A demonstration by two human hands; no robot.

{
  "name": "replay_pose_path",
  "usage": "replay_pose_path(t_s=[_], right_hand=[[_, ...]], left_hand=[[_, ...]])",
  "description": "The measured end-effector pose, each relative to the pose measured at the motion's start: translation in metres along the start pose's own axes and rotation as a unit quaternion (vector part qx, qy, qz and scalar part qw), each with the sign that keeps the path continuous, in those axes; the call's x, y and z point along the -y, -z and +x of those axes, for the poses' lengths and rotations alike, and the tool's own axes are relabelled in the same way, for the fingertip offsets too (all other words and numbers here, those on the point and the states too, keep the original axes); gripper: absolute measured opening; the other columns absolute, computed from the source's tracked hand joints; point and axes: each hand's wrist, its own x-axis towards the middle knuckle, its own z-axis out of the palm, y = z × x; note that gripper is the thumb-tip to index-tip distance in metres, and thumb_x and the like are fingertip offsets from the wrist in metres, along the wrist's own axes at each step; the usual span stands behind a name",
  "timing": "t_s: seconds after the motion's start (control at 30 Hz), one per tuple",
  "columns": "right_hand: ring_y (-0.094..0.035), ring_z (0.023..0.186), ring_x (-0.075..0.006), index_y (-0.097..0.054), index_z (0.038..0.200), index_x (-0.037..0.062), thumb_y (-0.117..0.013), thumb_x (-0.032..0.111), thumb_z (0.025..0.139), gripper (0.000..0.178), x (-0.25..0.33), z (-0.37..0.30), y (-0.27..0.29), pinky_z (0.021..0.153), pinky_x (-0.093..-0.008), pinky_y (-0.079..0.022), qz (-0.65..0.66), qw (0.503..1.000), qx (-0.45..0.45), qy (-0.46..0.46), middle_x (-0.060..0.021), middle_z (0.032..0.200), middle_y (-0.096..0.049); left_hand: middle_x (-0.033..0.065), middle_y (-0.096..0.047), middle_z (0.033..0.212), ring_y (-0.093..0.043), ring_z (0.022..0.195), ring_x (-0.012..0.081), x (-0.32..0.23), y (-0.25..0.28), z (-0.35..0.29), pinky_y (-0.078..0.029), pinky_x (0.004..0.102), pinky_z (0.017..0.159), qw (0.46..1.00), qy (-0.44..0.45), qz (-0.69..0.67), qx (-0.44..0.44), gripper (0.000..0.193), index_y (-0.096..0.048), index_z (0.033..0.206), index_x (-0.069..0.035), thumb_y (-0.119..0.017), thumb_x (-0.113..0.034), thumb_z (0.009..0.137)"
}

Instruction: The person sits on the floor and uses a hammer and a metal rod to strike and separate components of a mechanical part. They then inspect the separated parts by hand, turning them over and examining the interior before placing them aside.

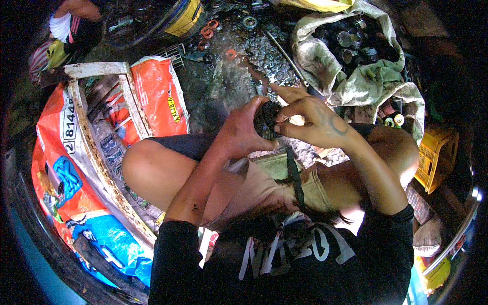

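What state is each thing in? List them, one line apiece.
Dark ribbed round part: gripped in the left hand, right hand touching it
Pale woven sack: open, dark parts inside
Dark rough ground: glistening in places, perhaps wet
Orange round rings: loose on the ground
Long thin metal rod: lying beside the sack
White-painted frame: chipped, brown-stained

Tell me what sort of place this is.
Looks like an informal scrap or repair yard: pale sack of dark parts, orange rings on grimy ground, and a ridged dark part between the left hand and right hand.
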Motion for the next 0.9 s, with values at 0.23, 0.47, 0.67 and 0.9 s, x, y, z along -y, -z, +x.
replay_pose_path(t_s=[0.23, 0.47, 0.67, 0.9], right_hand=[[-0.038, 0.135, -0.0421, -0.073, 0.090, 0.0015, -0.068, 0.031, 0.077, 0.033, -0.002, 0.003, -0.005, 0.113, -0.0449, -0.029, 0.002, 0.999, 0.023, 0.029, -0.0310, 0.143, -0.041], [-0.037, 0.136, -0.0415, -0.070, 0.088, -0.0041, -0.067, 0.029, 0.074, 0.036, -0.005, 0.002, -0.009, 0.109, -0.0492, -0.031, -0.065, 0.994, -0.001, 0.083, -0.0249, 0.148, -0.038], [-0.034, 0.138, -0.0397, -0.066, 0.079, -0.0063, -0.066, 0.019, 0.067, 0.028, 0.002, 0.003, -0.013, 0.110, -0.0502, -0.029, -0.044, 0.996, -0.035, 0.068, -0.0232, 0.149, -0.037], [-0.032, 0.139, -0.0405, -0.068, 0.077, -0.0052, -0.069, 0.023, 0.067, 0.030, 0.005, 0.000, -0.012, 0.108, -0.0493, -0.033, -0.078, 0.993, -0.033, 0.085, -0.0197, 0.152, -0.034]], left_hand=[[0.0175, -0.064, 0.113, -0.064, 0.105, 0.0289, 0.007, -0.002, 0.000, -0.049, 0.0385, 0.094, 0.999, -0.011, 0.029, 0.008, 0.090, -0.049, 0.128, -0.004, -0.088, -0.026, 0.050], [0.0182, -0.065, 0.112, -0.064, 0.105, 0.0318, 0.013, -0.009, 0.001, -0.049, 0.0393, 0.093, 0.998, -0.014, 0.057, -0.016, 0.085, -0.051, 0.124, -0.003, -0.087, -0.026, 0.051], [0.0189, -0.065, 0.112, -0.064, 0.105, 0.0338, 0.010, -0.007, 0.003, -0.050, 0.0405, 0.093, 0.998, 0.002, 0.063, -0.024, 0.086, -0.051, 0.125, -0.003, -0.087, -0.027, 0.051], [0.0202, -0.064, 0.117, -0.062, 0.110, 0.0337, 0.005, -0.004, 0.004, -0.048, 0.0405, 0.097, 0.996, 0.026, 0.088, 0.004, 0.092, -0.050, 0.129, -0.003, -0.088, -0.028, 0.049]])
